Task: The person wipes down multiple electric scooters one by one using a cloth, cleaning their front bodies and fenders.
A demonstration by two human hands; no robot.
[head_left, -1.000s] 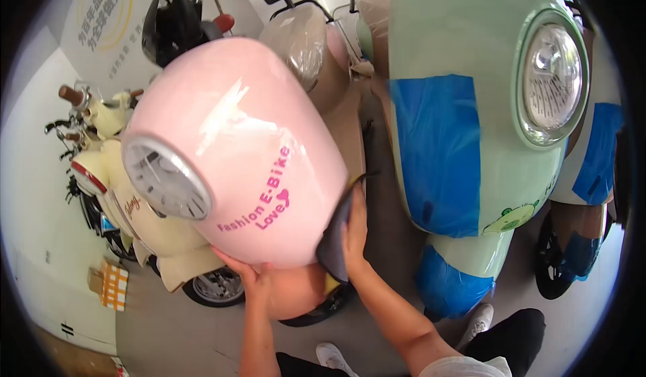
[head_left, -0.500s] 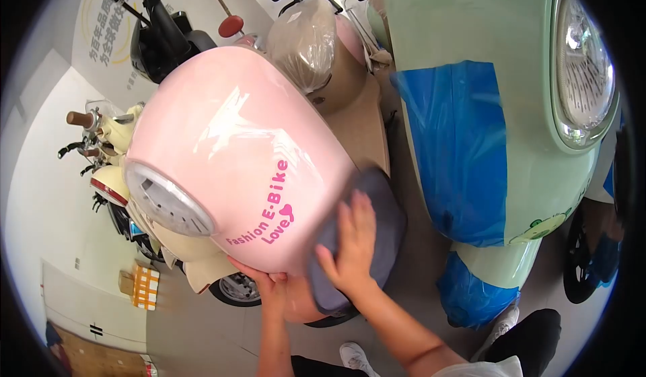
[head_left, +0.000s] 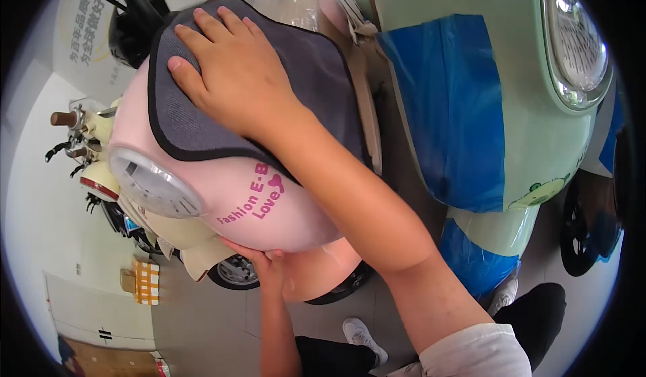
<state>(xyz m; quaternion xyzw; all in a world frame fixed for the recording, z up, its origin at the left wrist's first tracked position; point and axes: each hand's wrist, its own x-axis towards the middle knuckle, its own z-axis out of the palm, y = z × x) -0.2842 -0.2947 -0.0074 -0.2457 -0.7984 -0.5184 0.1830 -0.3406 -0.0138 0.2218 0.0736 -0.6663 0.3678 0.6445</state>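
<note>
A pink scooter front panel (head_left: 229,209) with "Fashion E-Bike Love" lettering and a round headlight (head_left: 155,182) is in front of me. My right hand (head_left: 235,74) lies flat with fingers spread on a dark grey cloth (head_left: 316,74) edged in black. That cloth drapes over the upper part of the panel and covers part of the lettering. Beneath the panel's lower edge, my left hand (head_left: 268,262) rests against it near the pink front fender (head_left: 323,269). Its fingers look stretched out, partly hidden by the panel.
To the right stands a pale green scooter (head_left: 531,141) with blue film (head_left: 451,108) on its front. Cream scooters (head_left: 101,178) are behind on the left. An orange-and-white box (head_left: 146,281) sits by the wall. A white shoe (head_left: 360,336) shows on the grey floor (head_left: 222,330).
My right hand has swept the cloth from the panel's lower right side up across its upper part. My left hand stays at the lower edge. The whole view has shifted slightly.
</note>
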